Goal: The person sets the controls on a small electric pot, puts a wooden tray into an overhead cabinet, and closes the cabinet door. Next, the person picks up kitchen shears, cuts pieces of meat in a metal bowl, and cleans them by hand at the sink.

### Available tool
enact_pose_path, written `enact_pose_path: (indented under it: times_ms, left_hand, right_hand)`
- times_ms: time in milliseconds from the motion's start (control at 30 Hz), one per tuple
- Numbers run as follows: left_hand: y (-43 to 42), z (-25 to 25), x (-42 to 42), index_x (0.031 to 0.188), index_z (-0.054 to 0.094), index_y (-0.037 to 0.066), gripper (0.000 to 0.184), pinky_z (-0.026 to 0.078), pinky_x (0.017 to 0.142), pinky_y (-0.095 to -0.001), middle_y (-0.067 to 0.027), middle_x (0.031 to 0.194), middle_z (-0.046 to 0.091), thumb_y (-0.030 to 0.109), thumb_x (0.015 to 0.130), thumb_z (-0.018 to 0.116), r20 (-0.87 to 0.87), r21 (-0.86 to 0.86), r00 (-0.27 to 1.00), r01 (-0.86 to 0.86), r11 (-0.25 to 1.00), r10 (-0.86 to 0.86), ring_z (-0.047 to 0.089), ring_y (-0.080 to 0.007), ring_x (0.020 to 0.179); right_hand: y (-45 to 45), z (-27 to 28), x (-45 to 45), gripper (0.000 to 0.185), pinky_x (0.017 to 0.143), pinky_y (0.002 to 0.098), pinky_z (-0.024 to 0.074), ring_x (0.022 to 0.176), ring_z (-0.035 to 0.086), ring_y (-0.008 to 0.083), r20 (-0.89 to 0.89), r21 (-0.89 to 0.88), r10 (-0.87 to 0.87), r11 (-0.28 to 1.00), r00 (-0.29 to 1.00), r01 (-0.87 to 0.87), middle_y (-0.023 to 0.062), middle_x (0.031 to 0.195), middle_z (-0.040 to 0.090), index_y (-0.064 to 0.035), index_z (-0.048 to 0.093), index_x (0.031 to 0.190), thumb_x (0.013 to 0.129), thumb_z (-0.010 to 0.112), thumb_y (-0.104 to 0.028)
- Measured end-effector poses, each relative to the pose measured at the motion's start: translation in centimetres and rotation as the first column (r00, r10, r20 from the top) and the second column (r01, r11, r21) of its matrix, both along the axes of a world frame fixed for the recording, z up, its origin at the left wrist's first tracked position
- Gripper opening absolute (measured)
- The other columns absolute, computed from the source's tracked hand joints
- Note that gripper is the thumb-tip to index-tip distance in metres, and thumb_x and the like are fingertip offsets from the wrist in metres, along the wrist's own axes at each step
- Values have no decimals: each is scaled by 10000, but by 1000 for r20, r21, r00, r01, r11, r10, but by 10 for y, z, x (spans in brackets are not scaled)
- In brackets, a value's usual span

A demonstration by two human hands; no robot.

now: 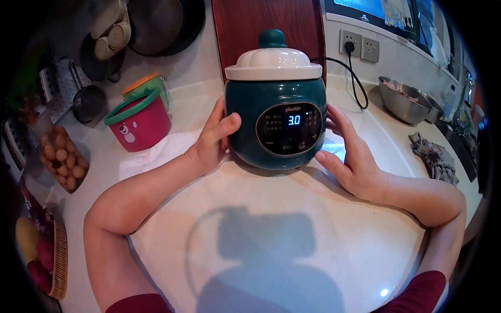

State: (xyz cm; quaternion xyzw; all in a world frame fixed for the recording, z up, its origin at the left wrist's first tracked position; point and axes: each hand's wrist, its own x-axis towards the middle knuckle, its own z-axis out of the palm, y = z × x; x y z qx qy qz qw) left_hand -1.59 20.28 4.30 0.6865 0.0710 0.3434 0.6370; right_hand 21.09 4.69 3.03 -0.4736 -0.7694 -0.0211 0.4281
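A dark green electric cooker (242,109) stands upright on the white counter (209,240), its display lit with "3.0". On top sits a white lid (274,63) with a green knob. My left hand (213,134) wraps round the cooker's left side, thumb toward the front. At the right side, my right hand (350,154) holds the cooker, its thumb near the lower edge and its fingers partly hidden behind. The cooker's base lies between both hands.
Left of the cooker are a pink bucket (140,125), a white cloth (156,154), eggs (63,159) and a wicker basket (60,255). To the right are a black cord (356,78), a metal bowl (404,101) and a patterned cloth (434,159). A red board (240,26) stands behind.
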Motion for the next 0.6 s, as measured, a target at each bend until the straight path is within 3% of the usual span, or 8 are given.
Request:
enact_pose_path:
  times_ms: [200,300,367,400,467,600]
  left_hand:
    - [2,-5,-1,1411,178,116,934,304,1072,-389,-125,1362,333,512,724,671,-15,21,998,-55,998,55,330,-249,1297]
    - [4,-7,0,1413,177,113,936,276,1089,-384,-128,1364,330,493,719,677,15,37,1000,-24,999,23,329,-251,1298]
    - [4,-7,-1,1412,180,111,935,263,1095,-382,-129,1363,331,485,716,680,23,48,1000,-14,999,13,330,-251,1297]
    - [4,-7,-2,1411,183,105,932,265,1093,-377,-129,1361,336,471,716,686,29,51,999,-22,998,21,334,-246,1293]
    - [3,-7,-1,1409,187,100,929,266,1091,-372,-129,1359,341,458,716,691,32,53,999,-28,998,26,338,-242,1290]
    - [0,-6,-1,1402,200,84,938,268,1088,-355,-126,1344,366,452,708,712,62,61,998,-31,998,27,352,-232,1280]
  right_hand:
    - [-2,-1,0,763,1016,420,359,1245,420,340,-41,-83,-11,997,999,8,237,1399,324,-14,105,1438,893,591,-235]
    - [-3,-3,0,762,932,422,443,1158,489,354,-61,-62,-22,998,998,18,262,1305,418,10,124,1421,865,608,-187]
    - [-4,-1,0,778,974,420,407,1288,372,379,-97,-139,41,989,994,-54,251,1439,268,-44,66,1445,886,593,-163]
    - [-3,-2,0,778,974,420,407,1288,372,379,-101,-139,39,989,994,-53,251,1439,268,-44,66,1445,886,593,-163]
    - [-1,-3,-1,740,924,434,469,1156,497,389,-78,-16,74,997,994,-76,276,1271,444,0,118,1415,860,591,-128]
    - [1,-5,-1,716,943,447,461,1161,492,403,-95,3,90,996,991,-90,279,1264,447,-4,123,1410,866,575,-115]
